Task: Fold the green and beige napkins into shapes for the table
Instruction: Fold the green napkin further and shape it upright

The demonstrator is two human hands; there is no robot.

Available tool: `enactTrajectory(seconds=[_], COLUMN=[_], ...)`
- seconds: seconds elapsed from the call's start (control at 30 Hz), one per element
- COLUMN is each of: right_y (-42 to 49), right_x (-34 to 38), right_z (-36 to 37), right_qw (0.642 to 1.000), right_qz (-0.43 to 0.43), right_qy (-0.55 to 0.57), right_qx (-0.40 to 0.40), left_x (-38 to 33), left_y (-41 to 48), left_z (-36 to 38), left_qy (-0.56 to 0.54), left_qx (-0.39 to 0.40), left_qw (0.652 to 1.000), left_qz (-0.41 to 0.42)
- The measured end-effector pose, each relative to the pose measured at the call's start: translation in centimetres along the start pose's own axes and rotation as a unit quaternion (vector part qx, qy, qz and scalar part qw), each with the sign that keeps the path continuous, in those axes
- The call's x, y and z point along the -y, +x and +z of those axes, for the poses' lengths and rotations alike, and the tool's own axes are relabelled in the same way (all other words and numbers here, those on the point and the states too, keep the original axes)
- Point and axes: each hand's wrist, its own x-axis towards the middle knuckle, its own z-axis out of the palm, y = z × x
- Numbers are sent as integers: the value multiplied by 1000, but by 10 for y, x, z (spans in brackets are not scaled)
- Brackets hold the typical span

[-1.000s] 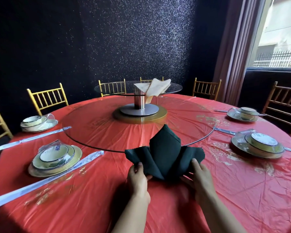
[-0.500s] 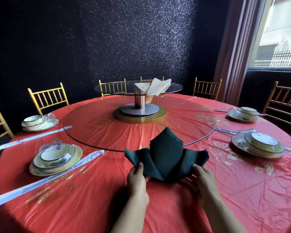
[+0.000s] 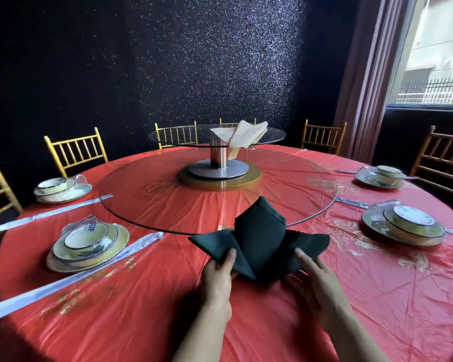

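Observation:
The dark green napkin (image 3: 259, 239) stands on the red tablecloth (image 3: 141, 309) at the near edge of the glass turntable, folded into a tall middle peak with a wing spread to each side. My left hand (image 3: 217, 279) pinches the lower edge of the left wing, thumb on top. My right hand (image 3: 318, 282) holds the lower edge of the right wing, thumb lying on the cloth and fingers tucked beneath. The beige napkin (image 3: 242, 137) lies folded on the small raised glass tier at the table's centre.
A large glass turntable (image 3: 152, 205) covers the table's middle around a metal post (image 3: 218, 158). Wrapped plate-and-bowl sets sit at near left (image 3: 87, 244), far left (image 3: 60, 189), near right (image 3: 403, 226) and far right (image 3: 379, 176). Wrapped chopsticks (image 3: 71, 280) lie beside them. Gold chairs ring the table.
The napkin's side wings have been drawn outward, the right one spreading flatter and further right. Both hands stayed at the lower edges, shifting slightly with the cloth.

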Motion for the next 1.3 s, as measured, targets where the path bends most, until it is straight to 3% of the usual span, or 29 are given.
enactTrajectory(seconds=[0.3, 0.6, 0.63, 0.7, 0.77, 0.8, 0.97, 1.03, 1.07, 1.13, 1.2, 1.3], right_y=[7, 10, 11, 11, 12, 12, 17, 11, 4, -15, -26, -18], right_x=[0, 0, 0, 1, 0, 0, -3, -4, -4, -4, -7, -14], right_z=[-1, -5, -5, -5, -6, -7, -15, -19, -19, -11, 4, 16], right_qw=[998, 997, 997, 996, 997, 997, 996, 964, 918, 819, 779, 747], right_qz=[19, 26, 26, 27, 22, 22, -1, -112, -213, -390, -447, -443], right_qy=[-18, -32, -36, -36, -30, -30, -9, -137, -238, -368, -422, -489], right_qx=[-48, -63, -68, -71, -70, -64, -90, -197, -235, -205, -127, -82], left_x=[-8, -10, -9, -7, -6, -4, 15, 16, 16, 13, 10, 6], left_y=[5, 21, 21, 19, 7, -1, -21, -19, -19, -17, -12, -6], left_z=[-15, -29, -30, -30, -24, -18, -1, 0, 0, 2, 4, 4], left_qy=[-43, 103, 180, 337, 429, 455, 497, 489, 477, 444, 420, 410], left_qx=[-26, -71, -106, -168, -153, -127, -30, -25, -27, -33, -37, -34], left_qw=[998, 992, 974, 890, 795, 768, 751, 753, 756, 770, 785, 803], left_qz=[-43, 33, 91, 255, 401, 433, 433, 440, 447, 457, 455, 432])
